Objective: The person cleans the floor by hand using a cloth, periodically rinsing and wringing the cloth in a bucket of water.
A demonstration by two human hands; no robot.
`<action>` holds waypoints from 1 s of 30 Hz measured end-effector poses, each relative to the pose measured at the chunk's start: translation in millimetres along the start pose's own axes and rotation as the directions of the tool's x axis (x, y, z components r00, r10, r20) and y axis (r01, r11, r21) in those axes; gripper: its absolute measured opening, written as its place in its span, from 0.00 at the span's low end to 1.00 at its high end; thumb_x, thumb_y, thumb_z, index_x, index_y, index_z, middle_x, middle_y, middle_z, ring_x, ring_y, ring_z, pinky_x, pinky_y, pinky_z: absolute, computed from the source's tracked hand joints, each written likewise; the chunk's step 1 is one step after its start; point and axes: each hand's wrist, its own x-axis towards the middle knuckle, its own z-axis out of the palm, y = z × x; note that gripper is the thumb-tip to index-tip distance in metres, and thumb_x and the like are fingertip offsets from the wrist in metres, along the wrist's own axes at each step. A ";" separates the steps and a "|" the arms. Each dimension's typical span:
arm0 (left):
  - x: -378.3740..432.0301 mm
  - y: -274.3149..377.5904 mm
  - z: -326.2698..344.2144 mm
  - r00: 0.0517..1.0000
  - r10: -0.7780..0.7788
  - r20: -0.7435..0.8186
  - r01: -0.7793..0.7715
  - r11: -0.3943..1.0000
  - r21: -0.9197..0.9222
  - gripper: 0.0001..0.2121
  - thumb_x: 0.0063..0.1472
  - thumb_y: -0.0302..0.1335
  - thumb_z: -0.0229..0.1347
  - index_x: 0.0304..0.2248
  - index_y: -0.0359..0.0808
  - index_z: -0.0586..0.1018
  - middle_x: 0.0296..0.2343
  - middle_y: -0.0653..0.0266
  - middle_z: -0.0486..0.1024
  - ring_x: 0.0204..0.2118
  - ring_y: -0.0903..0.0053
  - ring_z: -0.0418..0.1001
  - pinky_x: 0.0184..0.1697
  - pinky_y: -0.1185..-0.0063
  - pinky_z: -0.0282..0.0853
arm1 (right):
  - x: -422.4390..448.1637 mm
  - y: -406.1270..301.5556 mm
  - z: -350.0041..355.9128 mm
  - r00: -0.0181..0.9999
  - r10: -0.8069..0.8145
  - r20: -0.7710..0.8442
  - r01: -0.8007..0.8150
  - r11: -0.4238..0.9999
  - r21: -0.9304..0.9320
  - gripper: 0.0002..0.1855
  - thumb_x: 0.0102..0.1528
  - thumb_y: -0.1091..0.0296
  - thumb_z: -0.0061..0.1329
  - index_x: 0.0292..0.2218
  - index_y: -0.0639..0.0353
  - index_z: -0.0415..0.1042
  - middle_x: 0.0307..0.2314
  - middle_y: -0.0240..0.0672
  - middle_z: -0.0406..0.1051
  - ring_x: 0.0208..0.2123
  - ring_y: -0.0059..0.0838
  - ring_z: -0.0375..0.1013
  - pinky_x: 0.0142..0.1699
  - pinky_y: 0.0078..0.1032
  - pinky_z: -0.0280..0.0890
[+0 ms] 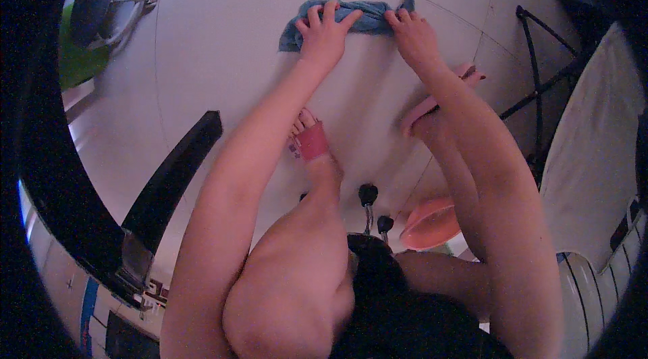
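On the pale floor ahead of me lies a bunched blue-grey cloth (370, 24), stretched out sideways with a loose corner at each end. My left hand (326, 37) grips its left part from above, fingers spread over the folds and thumb towards the middle. Near the right end, the fingertips of my right hand (415, 40) hold the cloth. Both forearms reach out over my bent legs. Parts of the cloth are hidden beneath my fingers.
My feet wear pink slippers (314, 141). Chair casters (368, 194) and an orange-pink basin (430, 225) are near my legs. A black chair armrest (172, 181) stands left. On the right are a black folding frame (536, 90) and a pale cloth (582, 156).
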 end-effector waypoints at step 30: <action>-146.7 85.3 15.3 0.512 0.537 0.670 0.063 0.755 -0.653 0.30 0.34 0.16 0.53 0.44 0.38 0.64 0.43 0.50 0.54 0.50 0.52 0.54 0.51 0.64 0.54 | -204.7 -121.7 21.3 0.551 0.296 0.780 -0.722 0.639 0.268 0.23 0.42 0.66 0.49 0.40 0.66 0.61 0.28 0.45 0.69 0.29 0.41 0.73 0.33 0.32 0.68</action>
